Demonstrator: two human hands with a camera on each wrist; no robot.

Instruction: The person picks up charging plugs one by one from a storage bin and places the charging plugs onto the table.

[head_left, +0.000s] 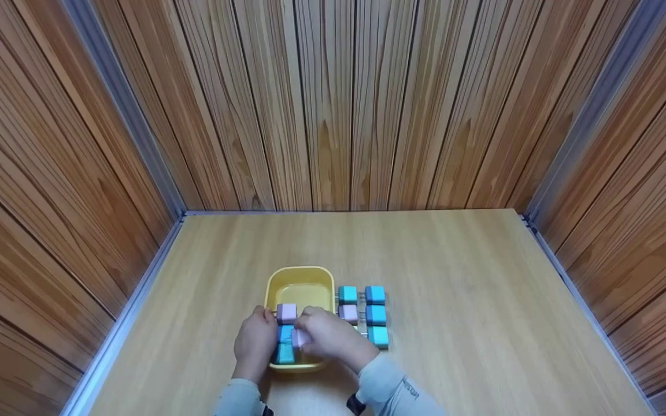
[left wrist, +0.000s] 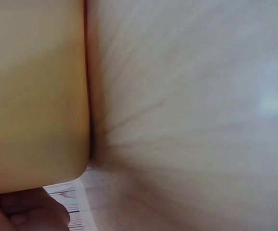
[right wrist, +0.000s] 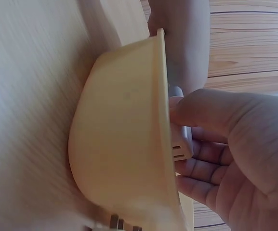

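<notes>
A yellow plastic tub stands near the table's front. My left hand grips its left rim; in the left wrist view, its curled fingers show beside the tub's wall. Over the tub, my right hand pinches a lilac charger plug between thumb and fingers. The right wrist view shows this plug's slotted end just past the rim. Along the tub's left side lie another lilac charger plug, a blue one and a teal one.
Right of the tub, several more charger plugs lie in two columns, prongs pointing left. A teal plug and a lilac plug are nearer the tub; a blue plug is farther right. Wood-panelled walls enclose the table.
</notes>
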